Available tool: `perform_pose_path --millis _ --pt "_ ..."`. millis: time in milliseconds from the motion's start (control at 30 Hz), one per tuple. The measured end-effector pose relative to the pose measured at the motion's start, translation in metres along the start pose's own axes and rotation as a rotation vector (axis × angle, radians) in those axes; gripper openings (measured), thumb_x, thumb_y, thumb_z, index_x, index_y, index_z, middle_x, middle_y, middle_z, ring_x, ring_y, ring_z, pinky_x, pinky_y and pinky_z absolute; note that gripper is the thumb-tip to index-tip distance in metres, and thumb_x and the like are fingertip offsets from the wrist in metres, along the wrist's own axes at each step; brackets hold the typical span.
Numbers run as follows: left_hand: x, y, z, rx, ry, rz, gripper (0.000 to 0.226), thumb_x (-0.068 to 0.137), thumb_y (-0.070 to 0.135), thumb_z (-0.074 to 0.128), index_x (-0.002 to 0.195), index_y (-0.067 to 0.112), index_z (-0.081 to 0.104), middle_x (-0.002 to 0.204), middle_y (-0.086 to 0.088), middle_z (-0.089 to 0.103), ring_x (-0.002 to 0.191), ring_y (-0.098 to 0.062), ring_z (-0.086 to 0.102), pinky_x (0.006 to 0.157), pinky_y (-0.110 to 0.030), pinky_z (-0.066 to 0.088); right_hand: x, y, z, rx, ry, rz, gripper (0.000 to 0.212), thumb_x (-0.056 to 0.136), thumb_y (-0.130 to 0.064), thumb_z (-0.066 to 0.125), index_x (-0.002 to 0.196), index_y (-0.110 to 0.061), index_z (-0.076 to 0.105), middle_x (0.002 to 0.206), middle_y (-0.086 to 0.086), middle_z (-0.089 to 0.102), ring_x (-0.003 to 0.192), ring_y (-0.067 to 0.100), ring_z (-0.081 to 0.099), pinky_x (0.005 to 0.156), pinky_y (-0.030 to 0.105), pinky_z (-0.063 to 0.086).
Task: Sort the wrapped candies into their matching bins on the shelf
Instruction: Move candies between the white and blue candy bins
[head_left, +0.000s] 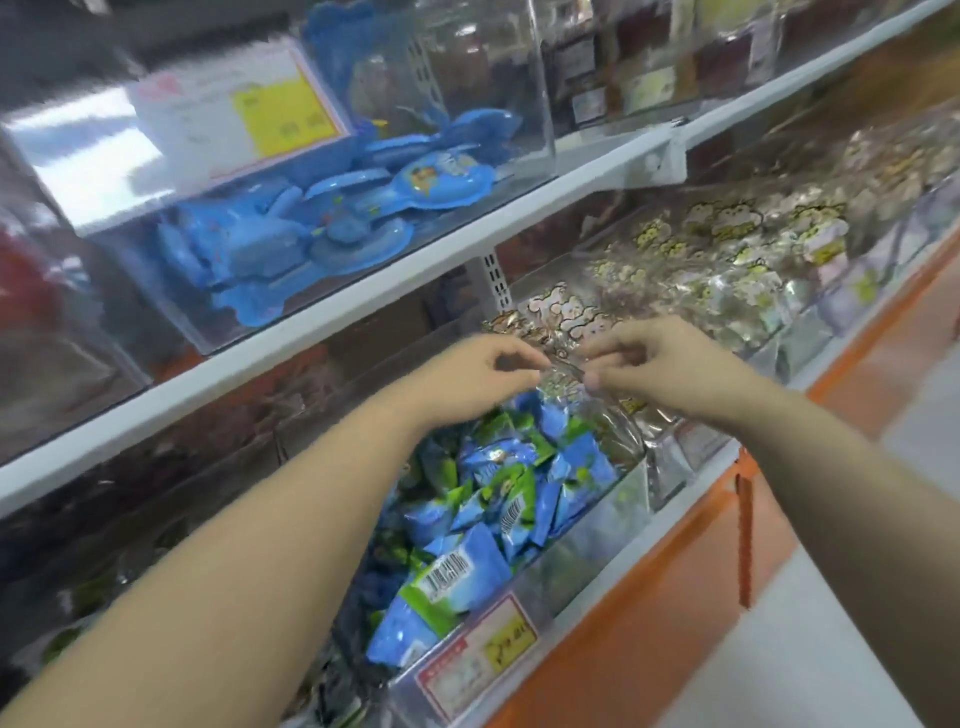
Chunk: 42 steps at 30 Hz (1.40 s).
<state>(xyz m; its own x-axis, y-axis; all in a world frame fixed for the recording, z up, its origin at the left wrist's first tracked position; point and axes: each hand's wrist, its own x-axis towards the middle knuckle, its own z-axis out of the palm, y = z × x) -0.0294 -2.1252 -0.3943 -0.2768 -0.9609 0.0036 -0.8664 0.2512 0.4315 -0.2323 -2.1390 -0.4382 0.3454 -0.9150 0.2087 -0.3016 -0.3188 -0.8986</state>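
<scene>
We're at the shelf (363, 312), both arms out. Our left hand (483, 374) and right hand (670, 364) each pinch one clear-wrapped candy (563, 370), just above the bin (587, 545) of blue-and-green packets (519, 493). Cartoon-print packs (727, 260) are piled to the right, and blue candies (311, 228) sit in the clear box up top.

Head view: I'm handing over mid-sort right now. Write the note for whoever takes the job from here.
Left hand: pinches one end of a clear printed candy packet.
Right hand: pinches the other end.
Position: the packet is held above the back of the blue-green packets, beside the pile of clear printed packets to the right.
Done: cannot tell how much is sorted; the blue-green pile looks uniform.
Left: this packet seems to match the clear printed pile, so it likely goes there. Then check for other strays.
</scene>
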Motion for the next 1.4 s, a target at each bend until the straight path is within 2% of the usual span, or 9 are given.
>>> perform_pose_path --millis 67,167,233,433,567,667,1000,1300,1400 --pt "0.014 -0.004 0.008 0.097 -0.121 -0.031 0.016 0.091 0.029 0.061 0.104 0.022 0.070 0.107 0.008 0.067 0.103 -0.008 0.060 0.093 -0.021 0.043 0.003 0.003 -0.002 0.039 -0.025 0.000 0.025 0.080 -0.015 0.073 0.105 -0.019 0.070 0.091 0.000 0.072 0.080 0.010 0.067 0.079 0.025 0.054" --pt "0.019 -0.008 0.020 0.192 -0.272 -0.103 0.011 0.089 0.044 0.059 0.096 0.038 0.066 0.093 0.016 0.066 0.083 0.003 0.058 0.077 -0.014 0.040 0.008 0.008 -0.002 0.073 -0.048 0.017 0.024 0.079 -0.017 0.074 0.101 -0.024 0.071 0.080 -0.007 0.071 0.059 0.003 0.057 0.057 0.017 0.048" --pt "0.019 -0.009 0.021 0.205 -0.339 -0.126 0.014 0.088 0.047 0.058 0.097 0.038 0.065 0.086 0.018 0.066 0.070 0.010 0.056 0.070 -0.012 0.039 0.009 0.011 -0.003 0.101 -0.062 0.026 0.025 0.078 -0.019 0.075 0.102 -0.024 0.071 0.081 -0.007 0.072 0.063 0.005 0.056 0.062 0.019 0.044" --pt "-0.004 -0.033 -0.005 0.249 -0.365 -0.194 0.032 0.091 0.016 0.058 0.060 0.022 0.051 0.044 0.015 0.044 0.042 0.001 0.036 0.051 -0.017 0.030 0.006 0.010 -0.004 0.137 -0.097 0.012 0.023 0.082 -0.018 0.072 0.105 -0.022 0.069 0.078 -0.008 0.071 0.060 0.005 0.054 0.055 0.014 0.040" --pt "-0.027 -0.049 -0.018 0.328 -0.290 -0.228 0.028 0.065 0.046 0.055 0.066 0.019 0.059 0.069 -0.001 0.058 0.063 -0.011 0.048 0.061 -0.031 0.036 0.005 0.007 -0.006 0.124 -0.108 0.013 0.025 0.083 -0.016 0.070 0.108 -0.019 0.068 0.074 -0.009 0.071 0.046 -0.002 0.046 0.045 0.010 0.034" --pt "-0.039 -0.055 -0.029 0.427 -0.257 -0.264 0.024 0.083 0.030 0.059 0.088 0.007 0.064 0.094 -0.011 0.065 0.081 -0.017 0.057 0.069 -0.030 0.040 0.002 0.004 -0.006 0.137 -0.108 0.016 0.026 0.084 -0.014 0.069 0.111 -0.015 0.068 0.068 -0.011 0.067 0.039 -0.005 0.043 0.040 0.007 0.032" --pt "-0.021 -0.041 -0.031 0.187 -0.096 -0.218 0.027 0.095 0.020 0.054 0.119 0.031 0.060 0.120 0.016 0.057 0.112 -0.003 0.053 0.098 -0.025 0.039 0.003 0.000 -0.005 0.140 -0.113 0.039 0.028 0.085 -0.012 0.068 0.112 -0.014 0.066 0.068 -0.012 0.065 0.035 -0.004 0.041 0.037 0.008 0.029" --pt "0.023 -0.011 0.013 0.207 -0.553 -0.345 0.081 0.076 0.076 0.051 0.143 0.035 0.034 0.151 0.011 0.029 0.138 -0.010 0.028 0.114 -0.034 0.020 0.007 0.006 -0.003 0.140 -0.101 0.022 0.022 0.085 -0.012 0.068 0.106 -0.015 0.068 0.065 -0.013 0.066 0.050 -0.004 0.052 0.046 0.009 0.038" --pt "0.017 -0.007 0.006 0.170 -0.708 -0.406 0.083 0.077 0.069 0.058 0.146 0.043 0.020 0.157 0.010 0.016 0.143 -0.012 0.016 0.117 -0.038 0.016 0.008 0.008 -0.004 0.149 -0.109 0.020 0.023 0.084 -0.012 0.069 0.107 -0.016 0.068 0.065 -0.012 0.067 0.046 -0.002 0.048 0.041 0.008 0.033"
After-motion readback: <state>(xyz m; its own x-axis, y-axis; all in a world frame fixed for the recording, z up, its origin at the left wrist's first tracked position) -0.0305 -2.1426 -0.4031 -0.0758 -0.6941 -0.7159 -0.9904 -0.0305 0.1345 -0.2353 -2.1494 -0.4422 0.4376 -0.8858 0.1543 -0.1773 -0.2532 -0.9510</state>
